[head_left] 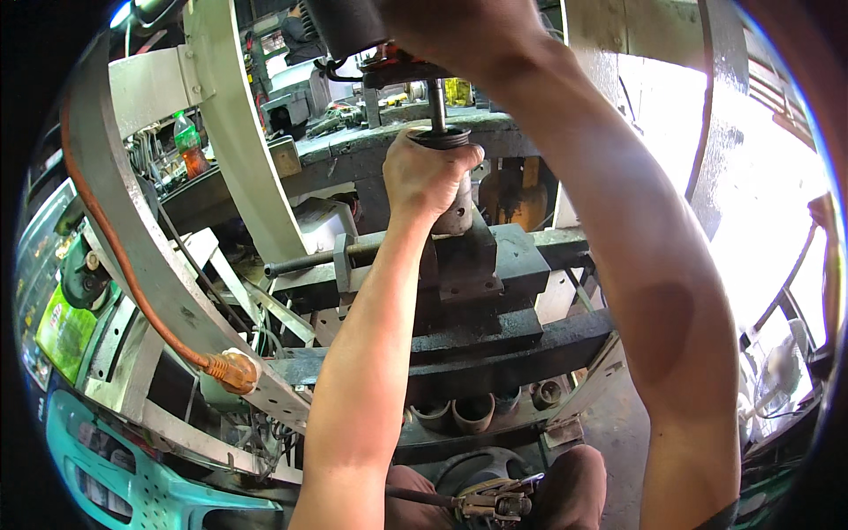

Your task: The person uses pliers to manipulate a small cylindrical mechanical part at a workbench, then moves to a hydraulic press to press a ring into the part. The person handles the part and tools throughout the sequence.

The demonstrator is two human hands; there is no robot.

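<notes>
My left hand (424, 177) wraps round the upper part of a grey metal cylinder (455, 215) with a dark ringed top. The cylinder stands upright on a dark steel block (473, 258). A shiny rod (437, 104) comes down from a dark round machine part (343, 26) above and meets the cylinder's open top. Raised at the upper edge, my right hand (468, 35) is beside that machine part. Its fingers are hidden, so whether it grips anything cannot be made out.
Pale steel uprights (243, 124) frame the machine. A threaded bar (309, 261) lies to the left on dark crossbeams (530, 344). An orange cable plug (234, 371) hangs nearby. Lower left is a turquoise plastic chair (168, 481); metal rings (473, 412) sit on a low shelf.
</notes>
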